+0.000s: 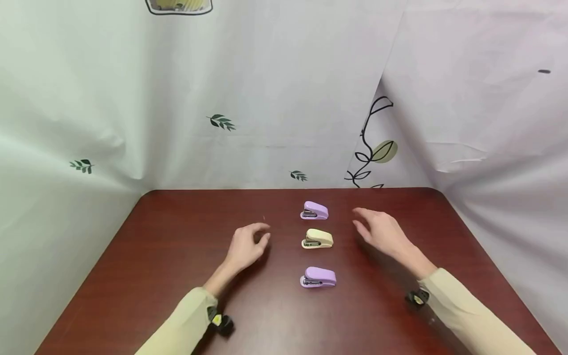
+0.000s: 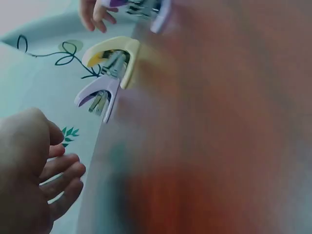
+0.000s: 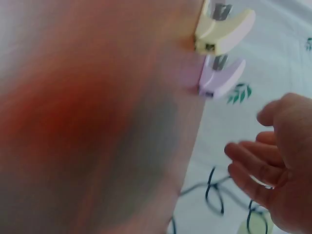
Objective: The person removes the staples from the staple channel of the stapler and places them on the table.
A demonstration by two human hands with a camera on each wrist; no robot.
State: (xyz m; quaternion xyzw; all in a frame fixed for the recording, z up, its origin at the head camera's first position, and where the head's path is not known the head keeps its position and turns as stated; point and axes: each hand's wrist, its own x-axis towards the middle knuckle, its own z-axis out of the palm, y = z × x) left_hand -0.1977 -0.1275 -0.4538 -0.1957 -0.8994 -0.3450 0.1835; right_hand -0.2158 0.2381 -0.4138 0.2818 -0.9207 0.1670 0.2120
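Three small staplers stand in a column on the dark red table: a purple stapler [image 1: 315,210] farthest back, a cream stapler [image 1: 317,239] in the middle, and another purple stapler [image 1: 318,277] nearest the front. My left hand [image 1: 247,246] is to their left, its fingers loosely bent and holding nothing. To the right of the column is my right hand [image 1: 381,230], also holding nothing, its fingers relaxed and pointing toward the staplers. Neither hand touches a stapler. In the left wrist view the cream stapler [image 2: 114,56] shows its front end; in the right wrist view, its back end.
The table [image 1: 177,212] has rounded back corners. Behind it and along both sides hangs a white curtain [image 1: 266,74] printed with leaves and a vine. Each wrist carries a small black camera, as on the left wrist camera [image 1: 224,324].
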